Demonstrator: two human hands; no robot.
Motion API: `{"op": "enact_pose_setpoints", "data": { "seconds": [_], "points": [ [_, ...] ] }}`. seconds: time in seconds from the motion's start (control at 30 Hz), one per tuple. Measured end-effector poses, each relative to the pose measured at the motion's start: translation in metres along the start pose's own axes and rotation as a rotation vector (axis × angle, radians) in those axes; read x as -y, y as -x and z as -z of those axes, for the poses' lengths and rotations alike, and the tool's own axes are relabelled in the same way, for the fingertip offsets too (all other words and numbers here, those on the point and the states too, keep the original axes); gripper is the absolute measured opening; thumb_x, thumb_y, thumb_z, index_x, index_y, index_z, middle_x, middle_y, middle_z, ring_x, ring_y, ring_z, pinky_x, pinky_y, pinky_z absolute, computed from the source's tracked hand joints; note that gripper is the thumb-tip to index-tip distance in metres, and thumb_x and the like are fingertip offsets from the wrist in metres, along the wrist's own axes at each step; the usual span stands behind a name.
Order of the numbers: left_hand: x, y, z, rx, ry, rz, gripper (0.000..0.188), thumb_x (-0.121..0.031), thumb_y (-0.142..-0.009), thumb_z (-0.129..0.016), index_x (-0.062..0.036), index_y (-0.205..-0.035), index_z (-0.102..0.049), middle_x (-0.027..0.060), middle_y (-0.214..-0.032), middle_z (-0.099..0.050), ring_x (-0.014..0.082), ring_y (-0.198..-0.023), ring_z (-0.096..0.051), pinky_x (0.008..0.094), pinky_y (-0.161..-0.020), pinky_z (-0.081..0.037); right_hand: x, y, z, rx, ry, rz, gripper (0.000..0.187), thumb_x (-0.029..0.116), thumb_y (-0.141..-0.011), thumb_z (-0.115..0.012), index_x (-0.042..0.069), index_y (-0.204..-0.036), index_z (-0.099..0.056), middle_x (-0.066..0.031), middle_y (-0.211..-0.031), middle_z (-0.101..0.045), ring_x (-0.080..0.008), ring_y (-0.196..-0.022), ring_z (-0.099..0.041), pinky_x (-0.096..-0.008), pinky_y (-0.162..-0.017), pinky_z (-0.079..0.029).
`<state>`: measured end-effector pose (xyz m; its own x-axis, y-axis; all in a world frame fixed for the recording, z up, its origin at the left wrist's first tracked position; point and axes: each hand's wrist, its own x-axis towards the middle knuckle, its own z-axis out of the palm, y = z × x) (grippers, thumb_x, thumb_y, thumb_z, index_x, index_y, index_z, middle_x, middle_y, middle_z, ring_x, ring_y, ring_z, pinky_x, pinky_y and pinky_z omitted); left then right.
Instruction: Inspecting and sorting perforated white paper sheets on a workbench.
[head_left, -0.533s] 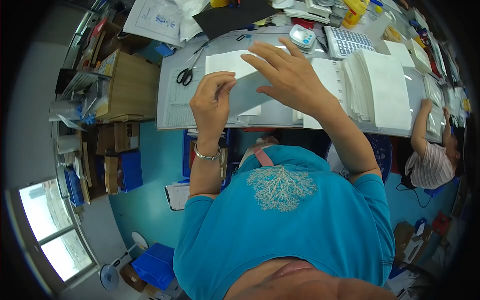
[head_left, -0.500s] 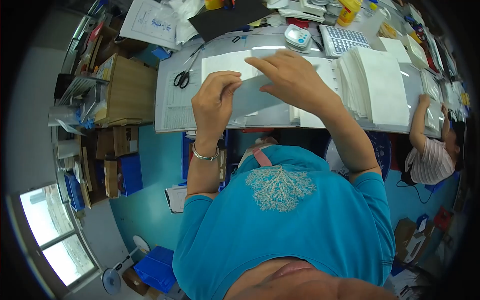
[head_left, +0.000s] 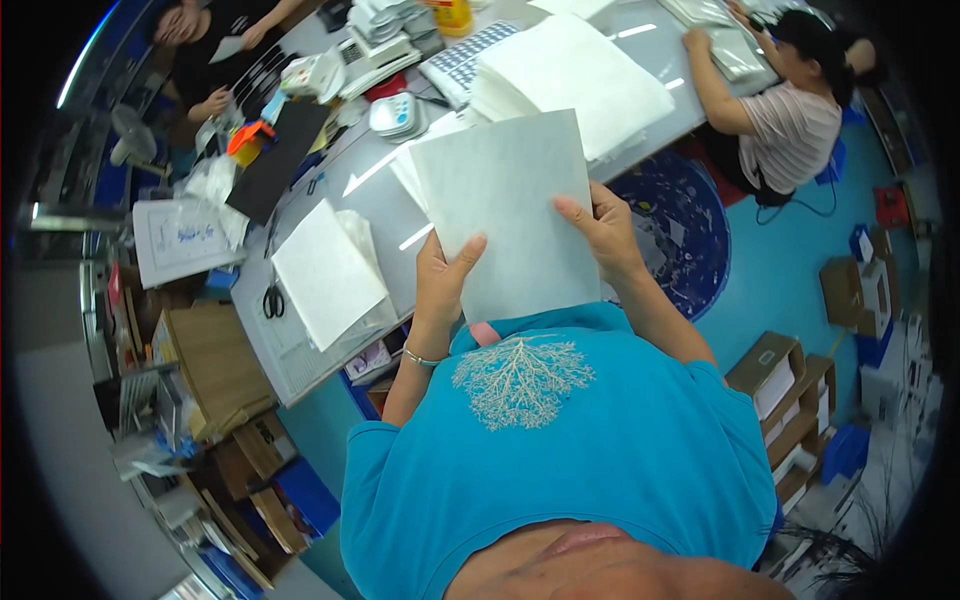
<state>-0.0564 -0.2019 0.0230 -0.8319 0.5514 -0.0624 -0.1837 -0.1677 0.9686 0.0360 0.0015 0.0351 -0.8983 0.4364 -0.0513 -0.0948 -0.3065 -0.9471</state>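
Upright before my chest, off the table's front edge, is a pale white paper sheet [head_left: 508,205]. I cannot tell whether it is one sheet or several together. At its left edge my left hand [head_left: 445,278] grips it, thumb on the near face. My right hand [head_left: 610,232] pinches the right edge in the same way. The fingers behind the paper are mostly hidden. Left of my hands, a small pile of white sheets [head_left: 328,272] rests on the table. A larger stack of white paper [head_left: 578,88] lies beyond the held sheet, partly covered by it.
Black-handled scissors [head_left: 273,300] lie left of the small pile. Farther back are a small white-and-blue device [head_left: 396,116], a black sheet [head_left: 283,165] and a yellow container [head_left: 452,16]. A blue bin [head_left: 672,235] stands by the table. Co-workers sit far left and right.
Both hands have drawn back from over the table toward my chest, and the paper is now raised between them. The view has turned to the right.
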Motion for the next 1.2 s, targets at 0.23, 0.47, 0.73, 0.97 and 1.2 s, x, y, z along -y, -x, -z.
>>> {"op": "enact_pose_setpoints", "data": {
  "seconds": [0.23,0.47,0.73,0.97,1.2],
  "points": [
    [0.042,0.002,-0.062,0.305,-0.026,0.364,0.047,-0.014,-0.082,-0.071,0.0026,-0.122,-0.051,0.0116,-0.109,-0.062,0.0176,-0.1,-0.059,0.0327,-0.085,-0.049,0.017,-0.005,0.088,0.023,-0.573,0.057,0.059,0.05,-0.098,-0.032,-0.001,-0.117,-0.055,-0.0214,-0.126,-0.053,-0.0285,-0.119,-0.051,-0.0422,-0.1,-0.042],
    [0.044,-0.024,-0.112,0.38,0.245,0.626,0.049,-0.021,-0.085,-0.066,0.0009,-0.125,-0.049,0.0115,-0.115,-0.059,0.0194,-0.102,-0.058,0.0326,-0.083,-0.05,0.018,0.022,0.117,0.016,-0.683,0.096,0.059,0.053,-0.097,-0.029,0.004,-0.107,-0.06,-0.0197,-0.124,-0.055,-0.0272,-0.114,-0.053,-0.0417,-0.097,-0.044],
    [0.046,-0.031,-0.133,0.416,-0.192,0.388,0.046,-0.027,-0.086,-0.068,0.0037,-0.118,-0.054,0.0125,-0.104,-0.063,0.0179,-0.089,-0.062,0.0299,-0.077,-0.051,0.045,0.05,0.176,-0.227,0.292,-0.012,0.028,0.019,-0.091,-0.056,-0.002,-0.108,-0.064,-0.0075,-0.099,-0.067,-0.0114,-0.09,-0.062,-0.0237,-0.079,-0.048],
    [0.035,-0.02,-0.15,0.539,-0.517,-0.027,0.034,-0.026,-0.091,-0.062,0.0027,-0.108,-0.062,0.0099,-0.072,-0.064,0.0129,-0.064,-0.061,0.0278,-0.057,-0.046,0.064,0.058,0.196,-0.235,0.471,-0.049,0.023,0.017,-0.079,-0.062,0.001,-0.095,-0.069,-0.0047,-0.077,-0.067,-0.0099,-0.071,-0.061,-0.0236,-0.066,-0.048],
    [0.025,-0.018,-0.163,0.623,-0.779,-0.303,0.027,-0.021,-0.091,-0.061,-0.0002,-0.108,-0.063,0.0084,-0.054,-0.055,0.0142,-0.045,-0.05,0.0289,-0.045,-0.037,0.069,0.065,0.184,-0.351,0.919,-0.053,0.021,0.016,-0.08,-0.057,0.001,-0.092,-0.067,-0.0021,-0.075,-0.066,-0.0113,-0.066,-0.06,-0.0261,-0.062,-0.048]
  ]
}}
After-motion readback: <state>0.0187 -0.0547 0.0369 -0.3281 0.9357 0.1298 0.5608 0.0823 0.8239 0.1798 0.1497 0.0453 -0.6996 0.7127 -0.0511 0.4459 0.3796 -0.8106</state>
